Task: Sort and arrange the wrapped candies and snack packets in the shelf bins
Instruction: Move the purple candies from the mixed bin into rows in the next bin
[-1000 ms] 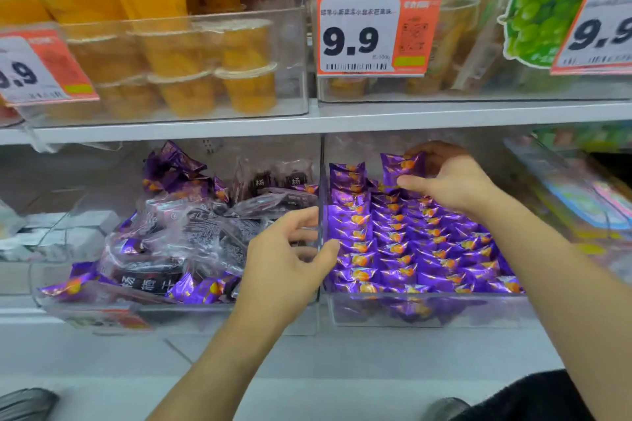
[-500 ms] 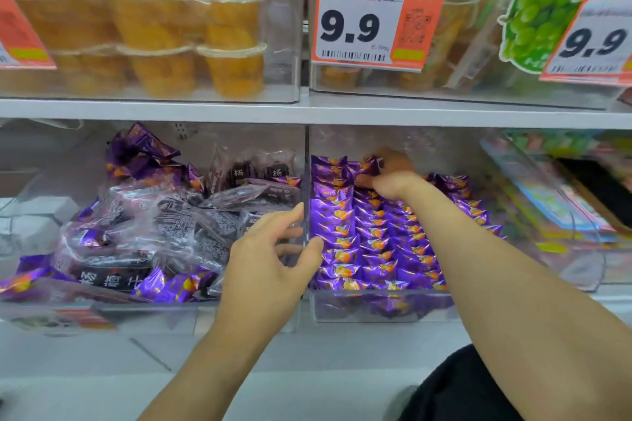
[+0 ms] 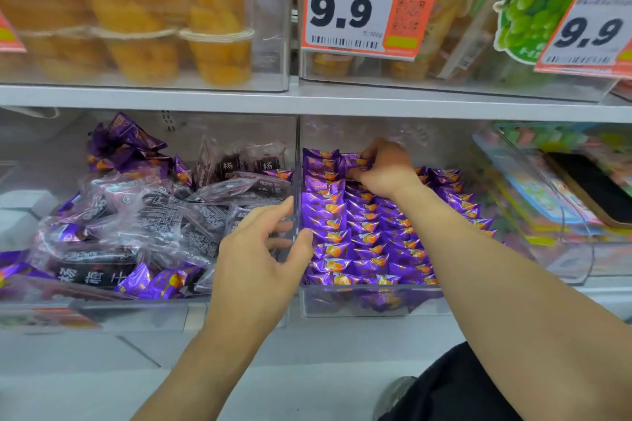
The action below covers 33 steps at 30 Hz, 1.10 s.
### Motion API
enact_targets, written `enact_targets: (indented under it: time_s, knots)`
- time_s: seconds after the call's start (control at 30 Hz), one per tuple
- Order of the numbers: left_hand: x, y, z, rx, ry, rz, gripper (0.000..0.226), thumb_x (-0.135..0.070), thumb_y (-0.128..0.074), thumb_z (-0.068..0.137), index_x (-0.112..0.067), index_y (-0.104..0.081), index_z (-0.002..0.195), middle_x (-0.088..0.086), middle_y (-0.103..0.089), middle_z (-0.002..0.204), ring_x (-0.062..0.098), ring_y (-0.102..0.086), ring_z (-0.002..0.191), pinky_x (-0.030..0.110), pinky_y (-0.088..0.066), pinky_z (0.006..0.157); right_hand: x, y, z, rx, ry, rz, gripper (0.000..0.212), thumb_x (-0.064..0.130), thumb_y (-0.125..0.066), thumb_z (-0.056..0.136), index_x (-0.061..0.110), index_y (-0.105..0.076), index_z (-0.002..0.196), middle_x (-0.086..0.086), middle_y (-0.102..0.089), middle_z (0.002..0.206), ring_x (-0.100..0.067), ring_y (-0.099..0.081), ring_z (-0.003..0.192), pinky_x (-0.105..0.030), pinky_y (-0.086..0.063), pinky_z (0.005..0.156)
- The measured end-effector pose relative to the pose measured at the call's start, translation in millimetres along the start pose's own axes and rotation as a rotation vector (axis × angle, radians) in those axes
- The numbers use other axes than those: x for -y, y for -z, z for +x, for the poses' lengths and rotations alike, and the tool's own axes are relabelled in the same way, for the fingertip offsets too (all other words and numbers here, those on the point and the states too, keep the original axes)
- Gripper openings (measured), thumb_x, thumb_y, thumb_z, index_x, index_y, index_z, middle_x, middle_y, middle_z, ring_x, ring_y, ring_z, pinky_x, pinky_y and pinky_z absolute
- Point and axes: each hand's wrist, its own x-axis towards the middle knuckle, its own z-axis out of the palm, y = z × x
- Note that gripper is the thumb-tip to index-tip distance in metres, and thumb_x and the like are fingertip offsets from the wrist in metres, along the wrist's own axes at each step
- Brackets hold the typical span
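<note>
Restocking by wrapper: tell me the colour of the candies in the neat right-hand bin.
Purple wrappers with an orange print, clearest in the head view.

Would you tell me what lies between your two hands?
In the head view, rows of purple wrapped candies in the clear bin lie between left hand and right hand.
</note>
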Motion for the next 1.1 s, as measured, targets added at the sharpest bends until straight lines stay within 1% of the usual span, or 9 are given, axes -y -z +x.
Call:
enact_targets:
  time_s: [0.07, 0.2, 0.3, 0.5, 0.67, 0.73, 0.83, 1.0, 1.1]
  knots:
    - [0.3, -0.5, -0.2, 0.001, 0.003, 0.004, 0.043, -0.02, -0.072, 0.085, -0.023, -0.066, 0.127, -0.016, -0.064, 0.104, -0.005, -0.066, 0.083, 0.005, -0.047, 0.07, 0.2, -0.9, 0.0, -0.008, 0.005, -0.006, 0.044, 0.037, -0.08, 0.08, 0.016, -0.058, 0.11, -0.008, -0.057, 0.118, -0.025, -0.056, 0.105, -0.026, -0.041, 0.078]
    - [-0.3, -0.2, -1.1, 0.008, 0.011, -0.004, 0.044, -0.022, -0.071, 0.084, -0.025, -0.065, 0.128, -0.015, -0.064, 0.105, -0.005, -0.066, 0.083, 0.004, -0.047, 0.069, 2.4, 1.1, -3.1, -0.008, 0.089, -0.026, 0.06, 0.027, -0.083, 0.079, 0.019, -0.053, 0.13, -0.008, -0.044, 0.133, -0.025, -0.055, 0.115, -0.024, -0.042, 0.089]
    - [-1.2, 0.4, -2.0, 0.008, 0.015, -0.011, 0.043, -0.022, -0.071, 0.085, -0.028, -0.066, 0.127, -0.017, -0.064, 0.106, -0.006, -0.066, 0.083, 0.005, -0.048, 0.069, 4.2, 4.1, -2.8, 0.027, 0.106, -0.086, 0.06, 0.025, -0.082, 0.081, 0.017, -0.056, 0.134, -0.009, -0.042, 0.137, -0.028, -0.054, 0.12, -0.028, -0.043, 0.099]
    - [-0.6, -0.5, -1.2, 0.013, 0.017, -0.007, 0.043, -0.025, -0.07, 0.084, -0.028, -0.066, 0.127, -0.015, -0.066, 0.105, -0.005, -0.066, 0.083, 0.006, -0.048, 0.07, -1.8, 4.7, -1.1, 0.007, 0.058, -0.038, 0.054, 0.034, -0.084, 0.078, 0.017, -0.063, 0.125, -0.009, -0.05, 0.129, -0.024, -0.058, 0.106, -0.021, -0.038, 0.084]
    - [-0.4, -0.7, -1.3, 0.001, 0.016, -0.005, 0.043, -0.022, -0.072, 0.084, -0.026, -0.066, 0.126, -0.015, -0.065, 0.103, -0.004, -0.066, 0.083, 0.007, -0.049, 0.07, -1.3, 2.4, -2.3, -0.031, 0.072, -0.039, 0.054, 0.033, -0.083, 0.079, 0.019, -0.06, 0.126, -0.01, -0.044, 0.132, -0.025, -0.056, 0.11, -0.022, -0.041, 0.09]
    - [-0.7, -0.5, -1.3, 0.004, 0.019, 0.001, 0.043, -0.022, -0.071, 0.085, -0.026, -0.065, 0.128, -0.014, -0.065, 0.104, -0.005, -0.066, 0.083, 0.007, -0.05, 0.07, 0.5, 0.2, -1.0, -0.061, 0.085, -0.046, 0.045, 0.031, -0.083, 0.078, 0.02, -0.064, 0.117, -0.01, -0.043, 0.13, -0.025, -0.057, 0.107, -0.025, -0.045, 0.092]
    - [-1.2, -0.5, -1.7, 0.006, 0.018, 0.003, 0.043, -0.022, -0.072, 0.086, -0.028, -0.065, 0.128, -0.014, -0.065, 0.105, -0.006, -0.066, 0.083, 0.008, -0.051, 0.071, 4.5, -6.1, -0.5, -0.03, 0.091, -0.07, 0.027, 0.031, -0.081, 0.08, 0.02, -0.068, 0.101, -0.009, -0.052, 0.121, -0.026, -0.062, 0.093, -0.028, -0.05, 0.082]
    - [-1.6, -1.2, -1.3, -0.007, 0.017, -0.002, 0.044, -0.019, -0.073, 0.085, -0.027, -0.065, 0.127, -0.015, -0.065, 0.103, -0.008, -0.066, 0.081, 0.006, -0.049, 0.068, 2.6, -6.9, -0.3, -0.031, 0.088, -0.05, 0.032, 0.029, -0.083, 0.078, 0.019, -0.067, 0.104, -0.008, -0.051, 0.117, -0.023, -0.059, 0.083, -0.024, -0.046, 0.078]
    - [-1.0, -1.6, -1.6, -0.009, 0.009, 0.018, 0.044, -0.018, -0.073, 0.085, -0.023, -0.065, 0.128, -0.017, -0.064, 0.104, -0.01, -0.065, 0.083, 0.005, -0.048, 0.068, 0.9, -4.8, 1.2, -0.02, 0.077, -0.041, 0.035, 0.027, -0.086, 0.074, 0.02, -0.067, 0.104, -0.007, -0.052, 0.117, -0.024, -0.062, 0.086, -0.025, -0.05, 0.081]
